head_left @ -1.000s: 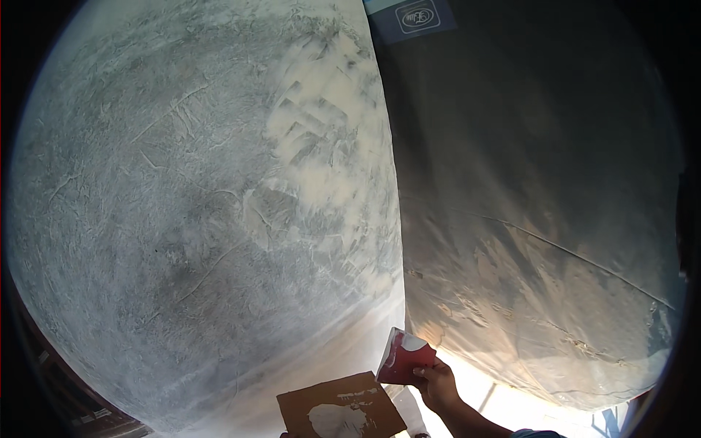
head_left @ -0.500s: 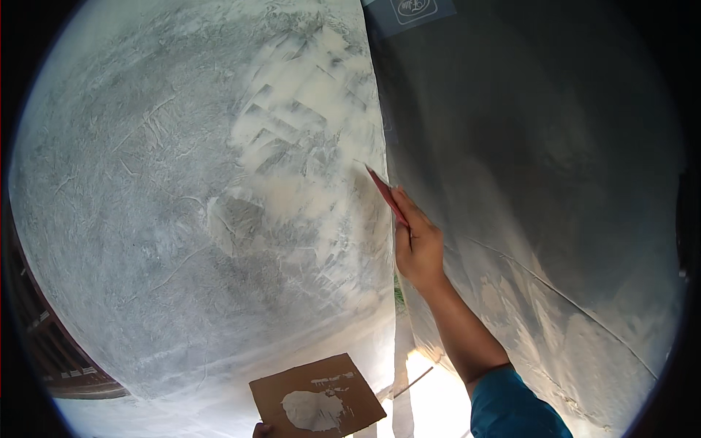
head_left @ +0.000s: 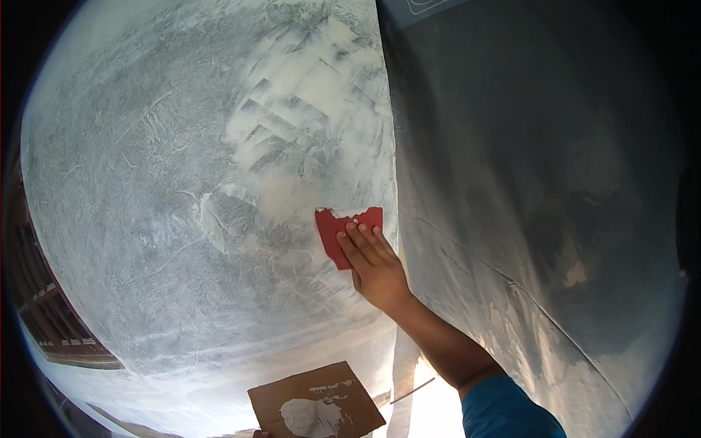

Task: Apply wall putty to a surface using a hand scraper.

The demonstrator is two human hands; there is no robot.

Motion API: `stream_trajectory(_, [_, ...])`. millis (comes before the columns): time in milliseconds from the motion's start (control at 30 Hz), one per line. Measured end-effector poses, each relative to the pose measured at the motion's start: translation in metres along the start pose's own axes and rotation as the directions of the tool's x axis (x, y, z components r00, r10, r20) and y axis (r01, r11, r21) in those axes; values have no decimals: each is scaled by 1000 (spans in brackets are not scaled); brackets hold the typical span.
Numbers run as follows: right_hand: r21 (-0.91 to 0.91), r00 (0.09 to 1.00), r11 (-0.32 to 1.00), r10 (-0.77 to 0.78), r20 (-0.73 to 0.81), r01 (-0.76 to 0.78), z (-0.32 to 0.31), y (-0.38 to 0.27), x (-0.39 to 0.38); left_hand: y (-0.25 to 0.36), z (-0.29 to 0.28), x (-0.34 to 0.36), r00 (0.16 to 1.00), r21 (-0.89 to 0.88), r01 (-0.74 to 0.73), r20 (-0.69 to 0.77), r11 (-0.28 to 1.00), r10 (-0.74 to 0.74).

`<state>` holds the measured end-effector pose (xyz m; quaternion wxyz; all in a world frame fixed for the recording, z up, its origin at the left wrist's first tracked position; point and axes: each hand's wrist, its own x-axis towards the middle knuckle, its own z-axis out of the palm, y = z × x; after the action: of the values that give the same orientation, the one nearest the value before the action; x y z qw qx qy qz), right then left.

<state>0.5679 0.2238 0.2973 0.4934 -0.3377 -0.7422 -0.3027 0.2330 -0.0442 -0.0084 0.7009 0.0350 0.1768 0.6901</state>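
My right hand (head_left: 376, 266) grips a red putty scraper (head_left: 332, 244), its fingers laid over the blade's face. The scraper's upper edge, smeared with white putty, meets the grey plastered wall (head_left: 146, 233) close to the wall's right edge. White putty streaks (head_left: 292, 109) cover the wall above and to the left of the scraper. Low in view, my left hand (head_left: 261, 433) holds a brown board (head_left: 281, 387) by its lower left corner; only a bit of the fingers shows. A mound of white putty (head_left: 299, 416) lies on the board, with thin smears beside it.
Right of the wall's edge hangs a dark grey sheet (head_left: 526, 182) with a long crease. A brown wooden louvred frame (head_left: 62, 321) stands at the far left. Bright light comes through a gap (head_left: 431, 409) at the bottom, where a thin stick (head_left: 412, 390) shows.
My right hand has moved down and left with the scraper, which has turned from edge-on to flat-faced against the wall. The board has stayed nearly in place.
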Motion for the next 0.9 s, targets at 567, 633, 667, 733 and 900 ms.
stream_trajectory(567, [-152,998,986,-68,-9,66,-2,29,14,-3,-19,8,1000,-10,-18,-23,1000,18])
stream_trajectory(633, [-165,982,980,-87,166,114,12,-4,-49,-5,-15,10,968,-130,89,246,988,-55])
stream_trajectory(667, [-103,976,988,-91,198,113,10,-20,-73,-5,-14,10,969,-132,91,241,987,-57])
stream_trajectory(733, [82,959,988,-151,241,134,0,-32,-90,-4,-12,14,972,-120,91,227,989,-62])
stream_trajectory(900, [72,993,997,16,-114,-8,-40,4,18,1,-17,20,917,-128,161,387,979,-100])
